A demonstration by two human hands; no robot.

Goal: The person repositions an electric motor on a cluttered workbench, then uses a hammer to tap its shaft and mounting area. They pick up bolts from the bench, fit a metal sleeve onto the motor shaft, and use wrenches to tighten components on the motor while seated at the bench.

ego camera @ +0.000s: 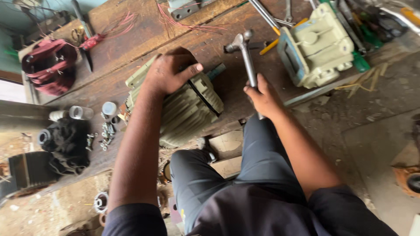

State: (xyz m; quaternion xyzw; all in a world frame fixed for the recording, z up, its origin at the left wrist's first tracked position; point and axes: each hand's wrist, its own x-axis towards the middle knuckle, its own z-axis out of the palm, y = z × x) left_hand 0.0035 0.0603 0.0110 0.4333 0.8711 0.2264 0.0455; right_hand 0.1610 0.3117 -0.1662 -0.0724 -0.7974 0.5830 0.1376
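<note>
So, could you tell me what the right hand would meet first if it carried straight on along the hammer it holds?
Probably bare wooden bench: beyond the right hand and hammer, only loose red wires lie farther off, though depth is unclear.

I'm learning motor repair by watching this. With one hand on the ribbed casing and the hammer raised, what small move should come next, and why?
Probably a light tap with the grey metal hammer on the shaft end of the pale green ribbed motor casing. The right hand holds the hammer's head just above the stub, apart from it, while the left hand presses down on the casing and steadies it on the worn wooden bench.
</note>
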